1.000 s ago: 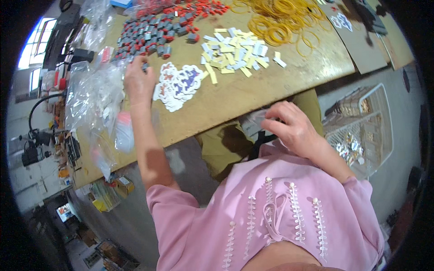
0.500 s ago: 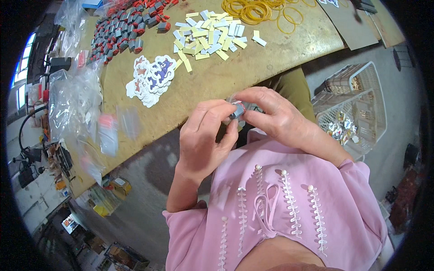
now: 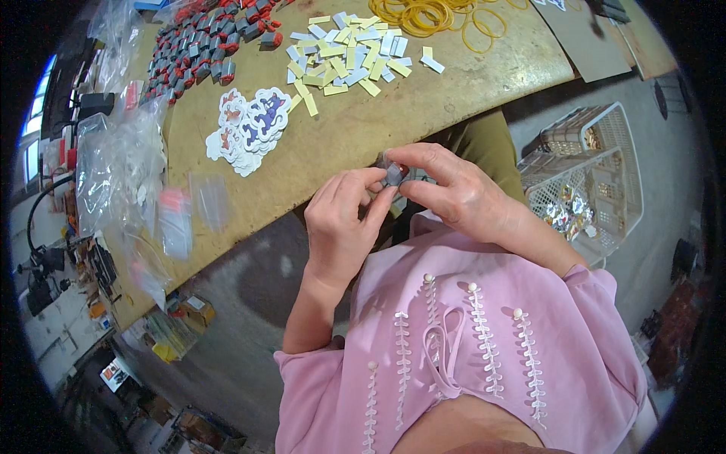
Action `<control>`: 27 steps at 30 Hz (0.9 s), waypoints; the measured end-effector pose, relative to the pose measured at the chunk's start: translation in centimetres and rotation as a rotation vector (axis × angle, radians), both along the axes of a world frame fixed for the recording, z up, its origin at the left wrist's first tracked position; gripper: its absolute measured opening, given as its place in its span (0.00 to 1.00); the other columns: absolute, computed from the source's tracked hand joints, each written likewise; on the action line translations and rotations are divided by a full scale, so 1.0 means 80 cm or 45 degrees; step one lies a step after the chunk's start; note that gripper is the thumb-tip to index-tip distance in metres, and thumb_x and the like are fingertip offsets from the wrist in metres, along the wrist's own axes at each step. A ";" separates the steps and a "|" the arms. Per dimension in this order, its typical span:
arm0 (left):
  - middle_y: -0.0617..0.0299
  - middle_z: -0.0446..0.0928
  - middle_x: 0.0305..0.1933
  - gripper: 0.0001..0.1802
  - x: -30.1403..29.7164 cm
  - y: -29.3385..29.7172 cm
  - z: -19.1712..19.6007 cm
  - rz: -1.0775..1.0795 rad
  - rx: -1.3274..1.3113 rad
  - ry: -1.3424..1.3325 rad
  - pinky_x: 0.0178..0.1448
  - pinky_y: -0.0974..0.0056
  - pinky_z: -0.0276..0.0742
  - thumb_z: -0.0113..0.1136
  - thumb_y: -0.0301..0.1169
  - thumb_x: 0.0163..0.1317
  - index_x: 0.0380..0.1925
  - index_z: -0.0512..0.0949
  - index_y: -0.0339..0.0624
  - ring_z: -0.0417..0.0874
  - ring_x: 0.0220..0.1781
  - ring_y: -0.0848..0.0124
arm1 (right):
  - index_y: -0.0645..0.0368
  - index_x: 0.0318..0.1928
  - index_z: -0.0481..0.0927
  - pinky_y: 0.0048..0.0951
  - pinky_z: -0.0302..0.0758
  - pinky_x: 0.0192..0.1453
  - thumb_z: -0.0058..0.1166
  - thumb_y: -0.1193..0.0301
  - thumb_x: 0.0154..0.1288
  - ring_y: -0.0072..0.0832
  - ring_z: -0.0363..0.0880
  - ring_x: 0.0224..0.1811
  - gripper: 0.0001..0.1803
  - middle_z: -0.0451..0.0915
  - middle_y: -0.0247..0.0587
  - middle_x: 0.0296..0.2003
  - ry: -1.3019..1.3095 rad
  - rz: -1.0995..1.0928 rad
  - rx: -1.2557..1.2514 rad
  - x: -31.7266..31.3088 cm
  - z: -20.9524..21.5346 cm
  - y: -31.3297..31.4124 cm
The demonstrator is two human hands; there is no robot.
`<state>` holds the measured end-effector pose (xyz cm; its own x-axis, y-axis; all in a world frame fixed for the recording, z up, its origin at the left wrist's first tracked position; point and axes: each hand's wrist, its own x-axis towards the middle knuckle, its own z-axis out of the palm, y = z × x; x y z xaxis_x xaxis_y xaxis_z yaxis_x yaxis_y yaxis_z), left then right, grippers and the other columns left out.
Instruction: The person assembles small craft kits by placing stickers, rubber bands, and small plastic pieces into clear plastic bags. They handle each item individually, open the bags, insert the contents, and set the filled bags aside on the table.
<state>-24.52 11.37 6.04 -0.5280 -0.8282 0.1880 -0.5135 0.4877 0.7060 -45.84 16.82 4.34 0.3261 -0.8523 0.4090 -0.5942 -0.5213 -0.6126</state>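
Head view, looking down: both my hands are together just off the near edge of the bench [image 3: 355, 144], above my lap. My left hand [image 3: 344, 227] has its fingers curled in, thumb and forefinger pinching a small grey piece [image 3: 394, 175]. My right hand [image 3: 454, 193] comes in from the right, closed around the same piece from the other side, forefinger laid over the top of it. So the little grey piece sits gripped between the fingertips of both hands, close to the bench edge but not on it. What exactly it is, I cannot tell; my fingers hide most of it.

Out on the bench, just beyond my left hand, lies a loose stack of white cut-out stickers [image 3: 248, 130] with purple and red figures. Farther off, in the middle, there's a scatter of small yellow and white strips [image 3: 352, 53]. Far left of those, a heap of red and grey parts [image 3: 198, 47]. Far right, a tangle of yellow rubber bands [image 3: 431, 15].

Along the left end of the bench, clear plastic bags [image 3: 125, 163] pile up, with a few small ones lying near the edge.

Down to my right, beside my knee, stands a white wire basket [image 3: 605, 163] with shiny bits inside. My pink top [image 3: 484, 348] fills the near part of the view.
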 end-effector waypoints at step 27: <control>0.67 0.81 0.38 0.16 0.009 0.025 -0.068 0.017 1.068 0.534 0.34 0.73 0.75 0.71 0.24 0.66 0.50 0.76 0.38 0.79 0.31 0.85 | 0.67 0.43 0.81 0.42 0.83 0.62 0.63 0.75 0.64 0.49 0.82 0.59 0.10 0.79 0.53 0.58 -0.011 0.170 0.220 -0.001 -0.017 0.024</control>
